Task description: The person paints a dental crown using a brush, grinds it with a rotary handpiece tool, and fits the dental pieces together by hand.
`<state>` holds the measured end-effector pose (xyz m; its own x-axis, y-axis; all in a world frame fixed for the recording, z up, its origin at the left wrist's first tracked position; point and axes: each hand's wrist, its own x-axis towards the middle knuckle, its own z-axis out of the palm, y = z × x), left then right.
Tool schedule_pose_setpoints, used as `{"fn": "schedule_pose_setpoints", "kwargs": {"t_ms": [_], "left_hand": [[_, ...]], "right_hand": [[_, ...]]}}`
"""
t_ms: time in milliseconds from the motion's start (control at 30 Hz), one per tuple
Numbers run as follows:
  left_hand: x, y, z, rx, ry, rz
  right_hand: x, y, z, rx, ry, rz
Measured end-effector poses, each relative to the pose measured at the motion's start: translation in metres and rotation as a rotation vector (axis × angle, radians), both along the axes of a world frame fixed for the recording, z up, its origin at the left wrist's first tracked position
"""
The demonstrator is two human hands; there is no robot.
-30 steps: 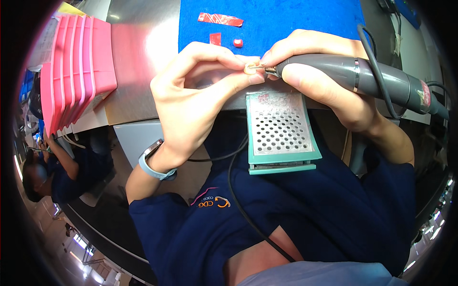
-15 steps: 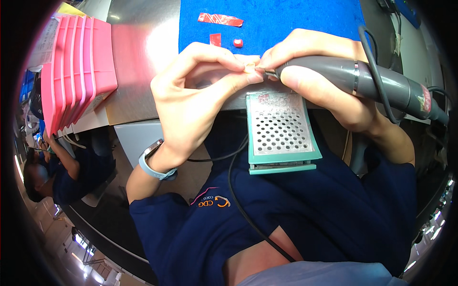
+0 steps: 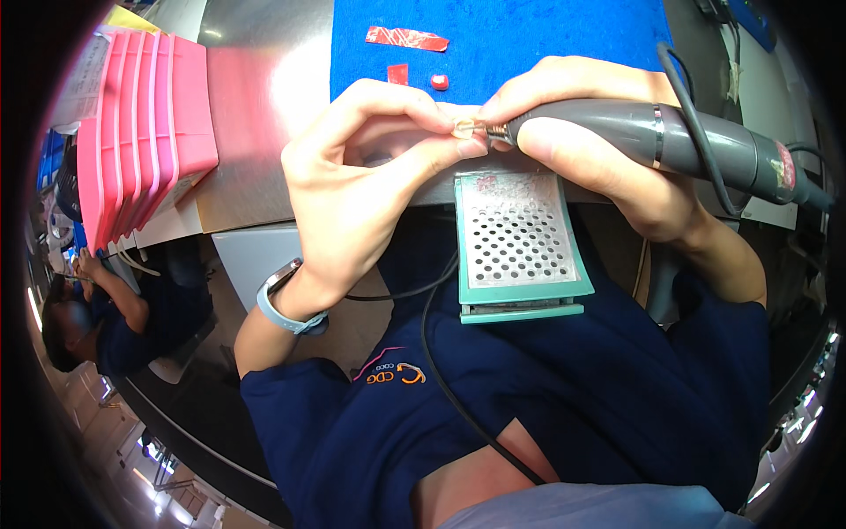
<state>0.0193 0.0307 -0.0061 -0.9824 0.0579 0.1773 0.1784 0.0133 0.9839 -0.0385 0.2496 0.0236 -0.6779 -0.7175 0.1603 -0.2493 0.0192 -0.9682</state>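
Between the thumb and fingertips of my left hand [image 3: 348, 181], closed in a pinch, is a small pale yellowish piece [image 3: 463, 130], mostly covered by the fingers and too small to name. My right hand [image 3: 617, 176] is wrapped around a thick grey rotary handpiece [image 3: 595, 123]. Its narrow metal tip points left, and its thin bit meets the small piece or comes very close to it; contact cannot be made out. Both hands are held together over the bench edge, just above a green-framed perforated metal tray [image 3: 520, 247].
A blue towel [image 3: 493, 35] covers part of the metal bench [image 3: 251, 115]. On it lie a red strip [image 3: 407, 38], a small red square [image 3: 397, 74] and a red lump [image 3: 440, 82]. Ribbed pink trays [image 3: 150, 132] stand left. A black cable [image 3: 705, 150] loops over the handpiece. Another person [image 3: 132, 309] sits left.
The handpiece has tilted slightly and its bit shows more clearly against the small piece. That piece has turned a little in my left fingertips.
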Motion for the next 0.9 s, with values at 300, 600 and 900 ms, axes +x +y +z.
{"fn": "schedule_pose_setpoints", "kwargs": {"t_ms": [300,600,900], "left_hand": [[-0.0004,-0.0004,-0.0001,-0.007,-0.022,-0.009],[-0.0013,-0.0006,0.0006,-0.026,-0.031,-0.015],[0.0007,0.0005,0.0003,-0.064,-0.040,0.029]], "right_hand": [[-0.0014,-0.0012,-0.0034,-0.027,-0.004,0.014],[0.0007,-0.0003,-0.0060,-0.024,0.028,-0.017],[0.0009,-0.0014,-0.0030,0.070,0.138,-0.018]]}}
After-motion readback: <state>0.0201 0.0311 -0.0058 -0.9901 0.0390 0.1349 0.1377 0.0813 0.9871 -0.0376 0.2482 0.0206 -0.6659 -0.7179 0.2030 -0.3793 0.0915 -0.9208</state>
